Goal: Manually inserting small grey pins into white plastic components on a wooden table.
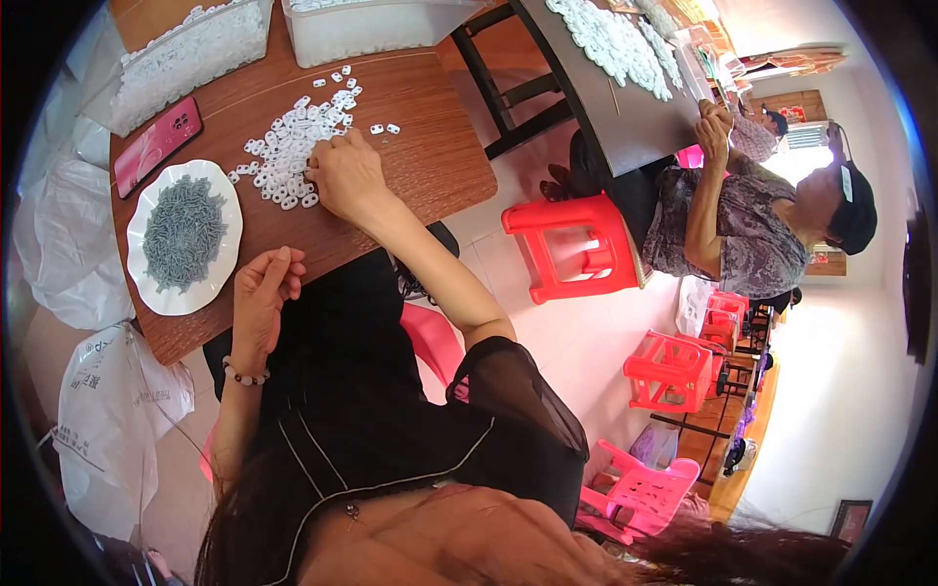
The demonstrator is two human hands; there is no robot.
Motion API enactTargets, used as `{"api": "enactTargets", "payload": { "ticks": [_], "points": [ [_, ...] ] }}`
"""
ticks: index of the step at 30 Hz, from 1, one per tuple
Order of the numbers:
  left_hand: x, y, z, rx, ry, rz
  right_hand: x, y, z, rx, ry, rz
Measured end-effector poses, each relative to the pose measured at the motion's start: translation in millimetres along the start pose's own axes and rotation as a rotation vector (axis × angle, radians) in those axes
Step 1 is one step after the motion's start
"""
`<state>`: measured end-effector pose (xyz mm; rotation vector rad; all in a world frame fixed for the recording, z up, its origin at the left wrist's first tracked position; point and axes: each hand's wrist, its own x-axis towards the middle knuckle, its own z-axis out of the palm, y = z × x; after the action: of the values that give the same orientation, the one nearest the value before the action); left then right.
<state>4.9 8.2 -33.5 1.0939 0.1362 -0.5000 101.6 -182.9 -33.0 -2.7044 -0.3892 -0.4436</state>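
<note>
On the brown wooden table [430, 156] lies a loose pile of small white plastic pieces [283, 146], each with two holes. My right hand [350, 178] is at the right side of this pile, fingers bent down and drawn together among the pieces; whatever is between its fingertips is hidden. Closer to me, my left hand [264, 293] hovers by the table edge, palm turned up, its thumb pressed to the curled fingers. Anything it pinches is too small to make out. A white scalloped plate [138, 239] heaped with small grey screw-like pins [184, 234] sits left of it.
Beyond the plate lies a pink phone [156, 146]. Two bins of white pieces, one left [195, 54] and one right [366, 34], stand at the far edge. Right, a person [723, 225] sits at another table [625, 117] near a red stool [572, 244]. White bags [112, 410] hang left.
</note>
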Motion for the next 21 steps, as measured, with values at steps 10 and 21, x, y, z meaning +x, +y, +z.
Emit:
{"api": "enactTargets", "payload": {
  "ticks": [10, 21],
  "points": [
    [1, 0, -3, -0.01, -0.003, 0.004, -4, -4, -5, 0.061, 0.024, 0.029],
    [-1, 11, 14, 0.437, 0.075, 0.259, -17, -9, -44, 0.355, 0.102, 0.213]
  ]
}}
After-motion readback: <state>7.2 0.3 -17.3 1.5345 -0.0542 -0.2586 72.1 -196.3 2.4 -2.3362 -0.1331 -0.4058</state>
